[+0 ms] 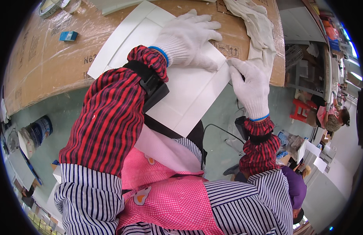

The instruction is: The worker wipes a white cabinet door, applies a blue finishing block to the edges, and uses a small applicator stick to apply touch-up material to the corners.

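Observation:
A white framed panel (193,94), like a cabinet door, lies slanted on the cardboard-covered table and juts over its near edge toward my apron. My left hand (189,39), in a white knit glove, rests on the panel with its fingers spread toward the far right. At the panel's right corner is my gloved right hand (250,84). Its thumb and fingers are bent together at the corner; whether a small thing is between them is hidden. A crumpled white cloth (255,31) lies on the table just beyond the right hand.
The table's cardboard (52,70) is wrapped in clear film. A small blue block (68,36) and a tape roll (48,8) lie at the far left. A blue bucket (41,127) stands on the floor at left. At right are a red stool (300,109) and other people.

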Motion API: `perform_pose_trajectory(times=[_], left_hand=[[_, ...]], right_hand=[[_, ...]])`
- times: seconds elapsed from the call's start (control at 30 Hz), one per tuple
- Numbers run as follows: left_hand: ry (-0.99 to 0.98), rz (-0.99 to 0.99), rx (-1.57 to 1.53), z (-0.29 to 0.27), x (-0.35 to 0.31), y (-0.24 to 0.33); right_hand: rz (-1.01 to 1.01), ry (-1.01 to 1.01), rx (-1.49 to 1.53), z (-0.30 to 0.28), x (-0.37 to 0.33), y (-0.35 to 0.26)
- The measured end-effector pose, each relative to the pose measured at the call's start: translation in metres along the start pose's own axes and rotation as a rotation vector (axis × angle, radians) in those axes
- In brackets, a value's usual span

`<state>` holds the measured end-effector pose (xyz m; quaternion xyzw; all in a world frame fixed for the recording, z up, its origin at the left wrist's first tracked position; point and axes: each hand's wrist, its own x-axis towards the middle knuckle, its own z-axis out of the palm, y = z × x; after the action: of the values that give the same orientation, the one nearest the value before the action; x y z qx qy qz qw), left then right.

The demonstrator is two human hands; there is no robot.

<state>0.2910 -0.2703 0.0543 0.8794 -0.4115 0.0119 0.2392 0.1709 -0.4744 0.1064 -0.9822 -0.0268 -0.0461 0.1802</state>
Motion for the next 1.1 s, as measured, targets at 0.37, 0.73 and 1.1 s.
perform_pose_trajectory(times=[0.37,0.73,1.1], left_hand=[[-0.034,-0.007,-0.013,-0.004,0.0,0.001],[-0.054,-0.043,-0.02,-0.01,-0.001,0.005],[-0.03,-0.026,0.001,-0.003,-0.001,-0.001]], right_hand=[[0.005,0.022,-0.077,0.001,0.001,-0.005],[0.024,0.025,-0.124,0.0,0.001,-0.008],[-0.006,0.058,-0.168,0.004,0.0,-0.012]])
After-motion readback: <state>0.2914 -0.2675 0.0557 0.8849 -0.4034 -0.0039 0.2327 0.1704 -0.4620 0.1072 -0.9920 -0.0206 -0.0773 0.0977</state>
